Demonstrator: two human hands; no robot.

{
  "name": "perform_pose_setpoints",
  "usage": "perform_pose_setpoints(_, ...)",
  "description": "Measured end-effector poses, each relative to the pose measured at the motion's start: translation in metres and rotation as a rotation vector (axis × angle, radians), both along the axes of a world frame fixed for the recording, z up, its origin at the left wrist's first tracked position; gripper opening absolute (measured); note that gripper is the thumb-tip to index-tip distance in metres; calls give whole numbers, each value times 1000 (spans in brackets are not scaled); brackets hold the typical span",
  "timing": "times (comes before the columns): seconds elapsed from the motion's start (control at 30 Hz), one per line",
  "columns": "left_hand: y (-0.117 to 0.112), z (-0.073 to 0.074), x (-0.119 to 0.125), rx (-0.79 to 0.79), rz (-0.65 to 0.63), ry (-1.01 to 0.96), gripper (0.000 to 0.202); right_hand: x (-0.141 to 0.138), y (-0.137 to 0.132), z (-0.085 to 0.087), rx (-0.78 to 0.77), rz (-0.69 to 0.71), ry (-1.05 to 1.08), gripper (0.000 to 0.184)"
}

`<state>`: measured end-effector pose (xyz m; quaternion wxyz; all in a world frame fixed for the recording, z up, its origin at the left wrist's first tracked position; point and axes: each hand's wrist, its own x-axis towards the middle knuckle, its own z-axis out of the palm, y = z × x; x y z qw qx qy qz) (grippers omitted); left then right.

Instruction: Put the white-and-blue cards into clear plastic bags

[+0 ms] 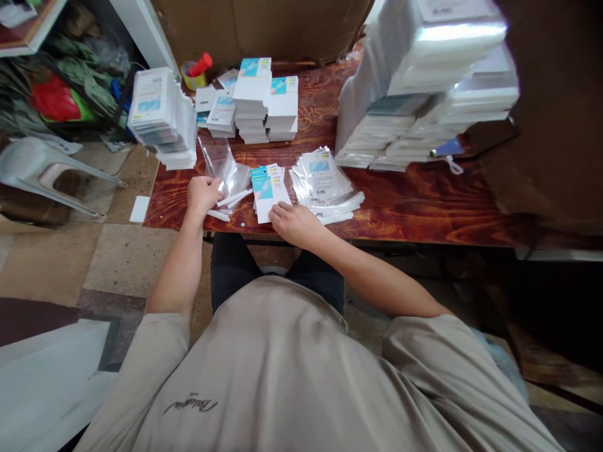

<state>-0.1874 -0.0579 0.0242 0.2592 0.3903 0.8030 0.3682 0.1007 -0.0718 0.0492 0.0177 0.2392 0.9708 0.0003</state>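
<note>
Reddish-brown wood is shown in the tabletop (414,216) that crosses the upper half of the frame. Just left of the frame's centre line, above the middle, a small fanned bunch of blue-and-white cards (267,189) is laid on it. The cards are touched at their lower right edge by the curled fingers of the right hand (294,222); whether they are gripped cannot be told. To their left, clear plastic sleeves (230,177) are met at the left edge by the left hand (204,194), its fingers drawn narrow; a firm pinch cannot be confirmed. Light, fairly stiff handling is to be expected of the cards, best held by their long edges so that the corners are not bent. The sleeves seem thin, limp and slippery, best taken at an edge. Filled packets (321,179) are spread just right of the cards, and a tall packet pile (440,63) is stacked at upper right.
</note>
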Motion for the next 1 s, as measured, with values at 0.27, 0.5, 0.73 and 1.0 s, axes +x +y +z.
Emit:
perform_pose_setpoints(0.27, -18, 27, 12, 161, 7, 470, 26, 15, 8, -10, -179, -84, 301, 28)
perform_pose_setpoints(0.5, -11, 18, 31, 490, 191, -636, 20, 17, 3, -2, -552, -674, 1417, 41)
perform_pose_setpoints(0.73, -18, 22, 64, 582, 155, -843, 26, 8, -19, -7, -1256, -741, 1416, 59)
perform_pose_setpoints(1.0, -27, 22, 97, 609, 100, -929, 31, -12, -24, -16, -1009, -788, 1650, 56)
